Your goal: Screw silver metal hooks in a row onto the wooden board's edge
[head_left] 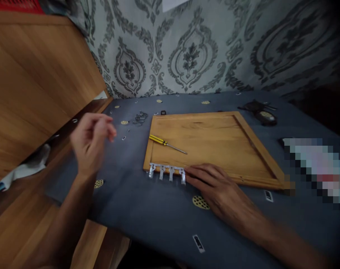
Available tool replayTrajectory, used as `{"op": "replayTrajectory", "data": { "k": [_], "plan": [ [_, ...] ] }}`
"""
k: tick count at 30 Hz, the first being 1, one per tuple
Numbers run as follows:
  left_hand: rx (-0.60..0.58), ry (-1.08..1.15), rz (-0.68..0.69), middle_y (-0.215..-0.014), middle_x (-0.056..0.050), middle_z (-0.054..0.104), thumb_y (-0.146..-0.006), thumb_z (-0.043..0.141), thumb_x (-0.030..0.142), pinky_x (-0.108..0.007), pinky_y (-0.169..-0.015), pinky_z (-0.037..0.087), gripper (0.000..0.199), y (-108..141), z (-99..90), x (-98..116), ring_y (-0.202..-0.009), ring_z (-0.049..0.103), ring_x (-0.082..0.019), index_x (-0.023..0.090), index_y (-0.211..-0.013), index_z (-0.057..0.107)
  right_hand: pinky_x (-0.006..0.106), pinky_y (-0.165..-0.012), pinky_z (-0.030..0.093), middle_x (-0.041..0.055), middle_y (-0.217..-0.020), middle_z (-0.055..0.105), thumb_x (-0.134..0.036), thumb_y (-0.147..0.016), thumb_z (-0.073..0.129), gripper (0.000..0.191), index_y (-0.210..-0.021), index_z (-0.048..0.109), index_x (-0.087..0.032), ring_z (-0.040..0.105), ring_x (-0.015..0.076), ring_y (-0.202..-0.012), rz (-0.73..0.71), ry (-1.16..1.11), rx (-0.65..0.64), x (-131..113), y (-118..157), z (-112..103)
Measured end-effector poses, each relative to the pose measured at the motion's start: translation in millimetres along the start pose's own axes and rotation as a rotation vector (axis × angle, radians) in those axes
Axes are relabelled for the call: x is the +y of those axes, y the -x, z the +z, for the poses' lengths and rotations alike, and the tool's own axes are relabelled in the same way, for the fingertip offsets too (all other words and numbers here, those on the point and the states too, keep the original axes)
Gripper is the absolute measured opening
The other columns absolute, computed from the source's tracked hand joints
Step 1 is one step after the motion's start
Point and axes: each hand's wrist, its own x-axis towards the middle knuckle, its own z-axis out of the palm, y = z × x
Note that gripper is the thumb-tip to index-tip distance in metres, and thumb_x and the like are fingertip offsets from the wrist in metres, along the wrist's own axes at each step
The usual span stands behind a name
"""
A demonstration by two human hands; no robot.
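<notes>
A framed wooden panel (209, 138) lies on the blue patterned cloth (147, 209). Along its near left edge sits a metal hook rail (167, 168) with several hooks hanging over the side. My right hand (220, 186) rests on the panel's near edge, its fingers stretched out and their tips at the rail's right end; the thumb is hidden. To the left of the panel, my left hand (90, 140) is raised above the cloth with curled fingers, slightly blurred. Whether something small is pinched there I cannot see. A yellow-and-black screwdriver (167, 144) lies across the panel's left part.
Small dark metal pieces (140, 118) lie beyond my left hand. A black object (265, 116) and a pixelated item (321, 168) lie to the right. A wooden cabinet (41, 71) stands at the left, and patterned fabric (187, 52) hangs behind.
</notes>
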Motion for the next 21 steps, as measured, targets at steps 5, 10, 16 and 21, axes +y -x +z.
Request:
{"op": "replayTrajectory", "data": {
  "k": [5, 10, 16, 21],
  "plan": [
    [-0.249, -0.403, -0.194, -0.108, -0.007, 0.068, -0.098, 0.063, 0.04, -0.035, -0.081, 0.061, 0.032, -28.5, 6.1, -67.6, -0.092, 0.067, -0.017, 0.013, -0.115, 0.064, 0.048, -0.088, 0.063, 0.0076, -0.118, 0.077, -0.004, -0.092, 0.047, 0.04, -0.119, 0.071, -0.023, 0.07, 0.0245, -0.107, -0.017, -0.009, 0.035, 1.8, 0.1, 1.5],
    [-0.386, -0.689, -0.243, -0.128, -0.011, 0.064, -0.098, 0.062, 0.04, -0.044, -0.096, 0.059, 0.036, -33.4, 16.1, -111.4, -0.111, 0.065, -0.022, 0.016, -0.126, 0.061, 0.045, -0.084, 0.065, 0.0082, -0.118, 0.077, -0.003, -0.092, 0.046, 0.039, -0.118, 0.069, -0.022, 0.071, 0.0239, -0.106, -0.027, 0.023, 0.046, 3.4, -0.8, 2.3],
    [-0.479, -0.882, -0.234, -0.129, -0.011, 0.063, -0.098, 0.062, 0.04, -0.045, -0.097, 0.058, 0.037, -16.2, 27.0, -116.9, -0.114, 0.064, -0.023, 0.017, -0.127, 0.061, 0.043, -0.089, 0.062, 0.0087, -0.119, 0.076, -0.003, -0.093, 0.046, 0.038, -0.118, 0.07, -0.019, 0.069, 0.0236, -0.108, 0.01, 0.021, -0.027, -2.9, -4.2, -4.4],
    [-0.521, -0.955, -0.201, -0.129, -0.011, 0.063, -0.098, 0.062, 0.039, -0.046, -0.099, 0.057, 0.035, -13.8, 28.7, -120.1, -0.115, 0.064, -0.023, 0.017, -0.125, 0.063, 0.046, -0.093, 0.059, 0.0105, -0.121, 0.075, -0.003, -0.093, 0.047, 0.037, -0.118, 0.071, -0.016, 0.066, 0.0248, -0.109, 0.033, -0.008, -0.042, -5.3, -3.8, -5.8]
  ]
}}
